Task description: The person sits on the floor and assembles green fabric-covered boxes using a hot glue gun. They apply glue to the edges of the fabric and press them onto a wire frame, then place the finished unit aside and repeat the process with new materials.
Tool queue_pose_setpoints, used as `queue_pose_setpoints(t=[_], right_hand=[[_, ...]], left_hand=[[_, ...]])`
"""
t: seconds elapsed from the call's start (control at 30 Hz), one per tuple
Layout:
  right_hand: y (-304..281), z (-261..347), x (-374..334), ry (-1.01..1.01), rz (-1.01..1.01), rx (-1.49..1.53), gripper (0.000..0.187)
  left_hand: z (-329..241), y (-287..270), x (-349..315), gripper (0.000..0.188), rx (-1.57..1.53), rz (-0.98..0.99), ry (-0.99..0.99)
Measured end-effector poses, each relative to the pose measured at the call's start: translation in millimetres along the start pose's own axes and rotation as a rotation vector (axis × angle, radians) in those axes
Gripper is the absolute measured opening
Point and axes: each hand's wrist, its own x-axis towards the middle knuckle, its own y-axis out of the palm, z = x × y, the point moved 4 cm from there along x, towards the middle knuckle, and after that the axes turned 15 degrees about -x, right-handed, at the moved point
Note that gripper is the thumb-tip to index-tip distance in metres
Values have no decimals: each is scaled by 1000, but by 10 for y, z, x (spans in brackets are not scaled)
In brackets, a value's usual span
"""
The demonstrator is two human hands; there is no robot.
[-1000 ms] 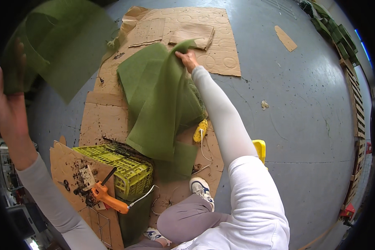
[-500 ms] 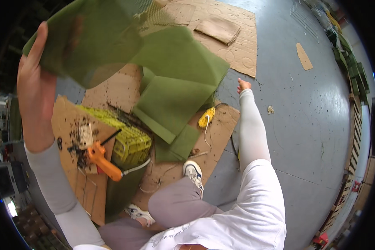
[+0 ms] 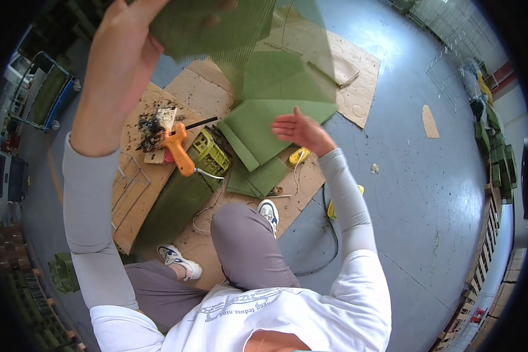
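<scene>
Left hand [image 3: 120,64] grips a green mesh sheet [image 3: 217,29] at upper left, apparently by its edge. Right hand [image 3: 299,129] hovers empty, fingers spread, over stacked green sheets [image 3: 264,129]; lifting evenly should prevent snagging.

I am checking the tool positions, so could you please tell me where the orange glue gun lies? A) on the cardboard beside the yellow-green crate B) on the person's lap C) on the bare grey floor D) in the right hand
A: the orange glue gun rests on the cardboard, next to the yellow-green crate, with neither hand on it.

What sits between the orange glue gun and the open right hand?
In the head view, a yellow-green plastic crate and flat green felt sheets lie between the orange glue gun and the right hand.
</scene>
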Motion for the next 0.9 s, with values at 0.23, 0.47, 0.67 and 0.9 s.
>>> queue_pose_setpoints(t=[0.23, 0.47, 0.67, 0.9], right_hand=[[990, 343, -212, -400, -27, 876, 101], [1160, 41, -803, -446, 238, 520, 101], [1034, -7, -1649, -117, -169, 3, 43], [461, 793, -3447, -393, -654, -277, 35]], left_hand=[[-583, -309, -1576, 33, 3, -25, -229], [-616, -1255, -3035, 42, 548, 242, -782], [-178, -1646, -2907, 34, 762, 445, -844], [397, -1060, -1825, 39, 523, 264, -530]])
